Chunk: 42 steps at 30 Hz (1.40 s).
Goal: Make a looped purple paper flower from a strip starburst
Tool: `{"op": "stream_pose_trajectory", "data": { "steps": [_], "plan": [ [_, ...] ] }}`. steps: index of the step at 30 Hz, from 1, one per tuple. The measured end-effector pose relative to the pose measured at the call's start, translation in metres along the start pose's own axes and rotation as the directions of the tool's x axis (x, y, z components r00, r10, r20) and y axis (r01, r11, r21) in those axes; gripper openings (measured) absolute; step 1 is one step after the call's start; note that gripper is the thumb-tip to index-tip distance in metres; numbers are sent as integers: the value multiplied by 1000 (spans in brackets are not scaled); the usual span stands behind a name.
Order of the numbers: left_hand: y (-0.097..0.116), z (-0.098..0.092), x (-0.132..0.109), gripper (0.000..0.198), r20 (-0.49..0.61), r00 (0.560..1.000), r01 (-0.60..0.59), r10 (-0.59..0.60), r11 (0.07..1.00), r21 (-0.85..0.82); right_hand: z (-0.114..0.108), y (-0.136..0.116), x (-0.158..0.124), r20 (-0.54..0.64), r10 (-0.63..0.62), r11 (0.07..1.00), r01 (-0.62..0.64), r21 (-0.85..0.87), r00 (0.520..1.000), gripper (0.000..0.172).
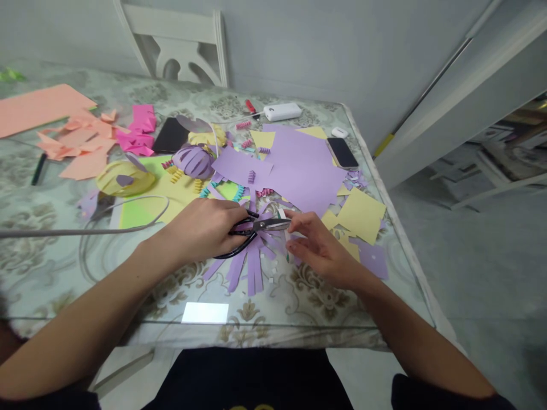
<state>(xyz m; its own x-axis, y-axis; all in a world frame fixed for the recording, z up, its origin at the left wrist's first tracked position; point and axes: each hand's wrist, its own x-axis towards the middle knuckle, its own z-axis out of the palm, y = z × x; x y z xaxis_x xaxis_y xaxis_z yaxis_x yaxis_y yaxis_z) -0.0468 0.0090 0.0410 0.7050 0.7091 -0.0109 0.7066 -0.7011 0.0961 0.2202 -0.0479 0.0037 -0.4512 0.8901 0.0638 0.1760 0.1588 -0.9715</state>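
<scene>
My left hand [209, 228] is closed around the black handles of a pair of scissors [267, 225], whose blades point right. At the blade tips, my right hand [322, 247] pinches a narrow white strip with green edges [281, 214], partly hidden by the fingers. Beneath both hands lies purple paper cut into long strips [252, 267], spread out like rays. Tiny white squares [273, 265] are scattered on the table beside it.
Purple sheets [303, 165], yellow squares [363, 215] and curled strips lie beyond my hands. Paper balls, yellow [123, 177] and purple [194, 161], sit left. A phone [342, 153] and white power bank [282, 111] lie farther back. A grey cable [77, 233] crosses the left side.
</scene>
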Motion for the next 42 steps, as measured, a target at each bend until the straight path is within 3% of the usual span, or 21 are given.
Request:
{"op": "stream_pose_trajectory", "data": {
  "steps": [5, 7, 11, 14, 17, 20, 24, 27, 30, 32, 35, 39, 42],
  "plan": [
    [-8, -1, -2, 30, -111, 993, 55, -51, 998, 40, 0, 2, 0, -62, 13, 1000, -13, -13, 998, 20],
    [-14, -4, -1, 29, -166, 978, 128, -123, 992, 16, -2, 6, 1, -118, -3, 1000, 0, -24, 993, 27],
    [-27, -5, 3, 35, -259, 870, 438, -420, 899, 16, -12, 18, 8, -315, -80, 964, -7, -265, 946, 41],
    [-40, 3, 6, 37, -252, 811, 553, -528, 832, 35, -23, 27, 12, -380, -201, 832, -48, -552, 903, 42],
    [-50, 10, 7, 29, -267, 825, 524, -499, 851, 29, -31, 31, 15, -359, -256, 692, -89, -716, 897, 41],
    [-53, 8, 8, 26, -267, 833, 500, -484, 866, -10, -32, 33, 15, -341, -236, 594, -143, -792, 910, 44],
    [-52, 0, 8, 32, -285, 755, 528, -590, 806, -267, -30, 38, 16, -348, -194, 550, -191, -813, 917, 46],
    [-54, -4, 6, 39, -311, 717, 500, -623, 772, -393, -28, 38, 18, -352, -214, 575, -174, -799, 911, 41],
    [-58, -4, 4, 42, -342, 696, 541, -631, 775, -327, -24, 33, 17, -317, -261, 667, -68, -742, 912, 34],
    [-61, -3, 5, 41, -340, 720, 563, -605, 796, -224, -18, 26, 14, -302, -233, 778, -9, -628, 924, 31],
    [-62, 2, 8, 34, -306, 770, 564, -560, 821, -86, -6, 16, 10, -223, -83, 938, 0, -347, 971, 31],
    [-64, 12, 11, 32, -263, 848, 471, -459, 882, -20, 1, 7, 7, -123, 24, 991, -40, -125, 992, 28],
    [-66, 20, 12, 31, -277, 860, 444, -429, 896, -10, 0, 5, 7, -71, 81, 995, -77, 64, 994, 25]
  ]
}}
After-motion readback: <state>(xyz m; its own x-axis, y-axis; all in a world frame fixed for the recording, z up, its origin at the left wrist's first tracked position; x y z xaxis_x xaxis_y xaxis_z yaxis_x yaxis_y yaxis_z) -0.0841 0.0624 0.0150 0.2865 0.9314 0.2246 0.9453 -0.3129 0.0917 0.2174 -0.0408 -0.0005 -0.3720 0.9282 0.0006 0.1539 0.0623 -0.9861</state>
